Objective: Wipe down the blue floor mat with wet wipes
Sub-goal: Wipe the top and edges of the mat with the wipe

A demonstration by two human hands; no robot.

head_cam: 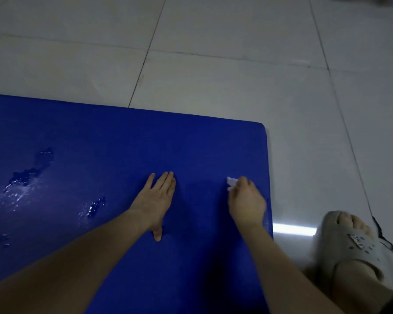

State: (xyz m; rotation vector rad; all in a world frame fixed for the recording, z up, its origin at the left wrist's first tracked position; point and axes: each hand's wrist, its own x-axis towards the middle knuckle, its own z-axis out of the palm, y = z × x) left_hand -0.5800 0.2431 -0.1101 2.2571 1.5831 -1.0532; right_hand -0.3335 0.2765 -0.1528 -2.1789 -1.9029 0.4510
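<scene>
Four left fingers (166, 182) lie flat on mat (100, 137); right fingers (244, 181) pinch wipe (231, 182).

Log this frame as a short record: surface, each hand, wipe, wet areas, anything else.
surface: blue floor mat on pale tiled floor
left hand: flat on the mat, fingers straight
right hand: pinches small white wet wipe near the mat's right edge
wet areas: glossy wet patches on the mat's left part
other: foot in grey perforated slipper on the floor, right of the mat
</scene>
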